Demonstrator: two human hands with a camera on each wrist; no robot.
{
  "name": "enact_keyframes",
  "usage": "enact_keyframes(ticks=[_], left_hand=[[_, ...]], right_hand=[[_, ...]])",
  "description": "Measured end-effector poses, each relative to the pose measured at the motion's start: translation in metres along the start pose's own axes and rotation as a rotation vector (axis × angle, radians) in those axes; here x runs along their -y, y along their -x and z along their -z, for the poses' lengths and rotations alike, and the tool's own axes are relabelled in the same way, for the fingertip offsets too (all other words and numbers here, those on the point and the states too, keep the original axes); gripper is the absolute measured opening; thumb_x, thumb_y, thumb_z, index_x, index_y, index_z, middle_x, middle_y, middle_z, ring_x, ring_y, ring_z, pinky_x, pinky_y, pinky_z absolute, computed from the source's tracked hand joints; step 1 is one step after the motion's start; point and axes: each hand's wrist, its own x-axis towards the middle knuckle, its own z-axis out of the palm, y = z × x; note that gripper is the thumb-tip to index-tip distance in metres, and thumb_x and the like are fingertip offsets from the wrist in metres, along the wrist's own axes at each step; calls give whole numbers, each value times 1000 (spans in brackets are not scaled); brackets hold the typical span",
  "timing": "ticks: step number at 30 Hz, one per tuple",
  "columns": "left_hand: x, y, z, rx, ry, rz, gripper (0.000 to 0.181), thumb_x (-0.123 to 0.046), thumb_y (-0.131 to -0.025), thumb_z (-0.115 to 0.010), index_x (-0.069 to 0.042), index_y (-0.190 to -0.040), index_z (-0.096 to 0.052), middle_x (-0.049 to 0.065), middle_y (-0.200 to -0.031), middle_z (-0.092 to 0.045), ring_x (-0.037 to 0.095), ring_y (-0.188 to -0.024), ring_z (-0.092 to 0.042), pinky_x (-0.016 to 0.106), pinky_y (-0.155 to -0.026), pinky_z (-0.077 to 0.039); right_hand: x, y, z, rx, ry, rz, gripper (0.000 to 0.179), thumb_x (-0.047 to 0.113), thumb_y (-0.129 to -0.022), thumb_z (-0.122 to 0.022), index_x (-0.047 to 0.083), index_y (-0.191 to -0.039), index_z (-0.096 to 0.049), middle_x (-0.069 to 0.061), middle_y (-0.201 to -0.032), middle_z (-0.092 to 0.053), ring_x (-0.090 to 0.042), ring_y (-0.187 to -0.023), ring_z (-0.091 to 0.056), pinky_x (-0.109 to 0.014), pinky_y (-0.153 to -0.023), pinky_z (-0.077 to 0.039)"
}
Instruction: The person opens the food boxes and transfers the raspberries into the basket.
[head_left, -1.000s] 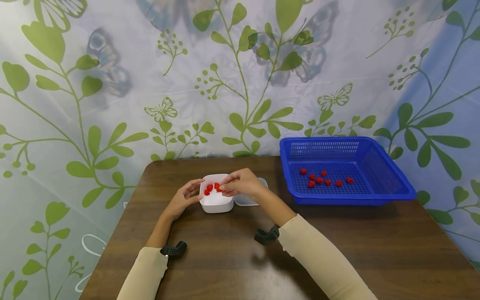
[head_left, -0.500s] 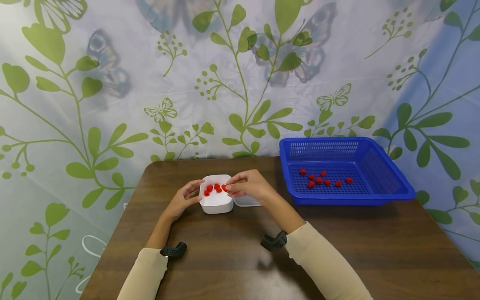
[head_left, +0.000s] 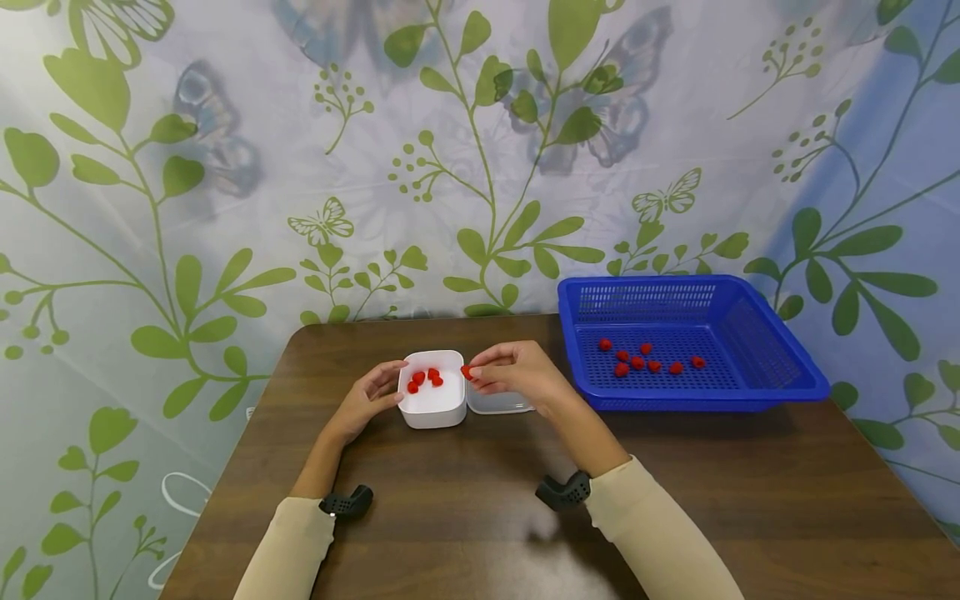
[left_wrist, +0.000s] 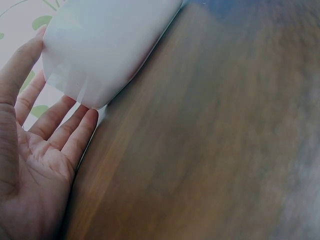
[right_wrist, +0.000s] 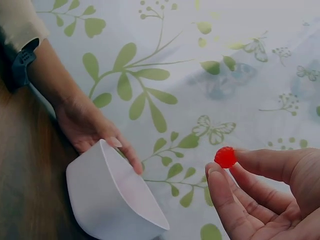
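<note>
In the head view a white square container (head_left: 432, 418) stands on the table with several red raspberries (head_left: 418, 377) inside. My left hand (head_left: 363, 404) is at its left side, fingers extended. The left wrist view shows these fingertips (left_wrist: 89, 117) touching the container's wall. Between thumb and fingers my right hand (head_left: 517, 371) pinches one raspberry (right_wrist: 225, 157), held up just right of the container's rim. Beneath that hand lies a flat translucent lid (head_left: 498, 404), partly hidden by it.
A blue perforated basket (head_left: 697, 393) stands at the back right of the brown table (head_left: 465, 517), with several more raspberries (head_left: 637, 362) on its floor. A patterned cloth (head_left: 450, 167) with leaves and butterflies hangs right behind the table.
My right hand has moved right with the pinched raspberry, from over the container's inside to beyond its right rim. My left hand stays at the container's left side.
</note>
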Motion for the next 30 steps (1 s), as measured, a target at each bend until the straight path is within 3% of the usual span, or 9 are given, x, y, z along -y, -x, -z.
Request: enact_keyframes(ticks=[5,10,20,30], left_hand=[[1,-1,0,0,2,2,56,0,-93,-69,-1,-145,-48,21,-150,-47,26,-138,-46,23,-107,-42],[0,0,-1,7,-7,-2,56,0,-94,-68,1,-145,-46,23,-150,-46,30,-139,-45,23,-107,-42],[-2,0,-1,1,-9,-2,56,0,-94,-69,-2,-145,-48,21,-150,-47,29,-138,-46,23,-106,-43],[-3,1,-2,-1,1,3,56,-1,-94,-69,-3,-145,-49,20,-151,-47,32,-140,-43,23,-107,-42]], right_hand=[[2,4,10,-18,-24,19,28,0,-88,-76,-12,-112,-69,-21,-98,-74,-29,-82,-75,-46,-82,-59],[3,6,19,-44,-30,22,29,1,-88,-77,-11,-113,-69,-20,-99,-74,-33,-86,-75,-39,-78,-61],[6,10,36,-78,-46,44,30,1,-89,-76,-12,-115,-70,-19,-101,-74,-37,-91,-74,-40,-80,-60],[9,16,55,-115,-76,49,35,1,-90,-74,-15,-120,-66,-17,-100,-74,-29,-86,-75,-39,-81,-60]])
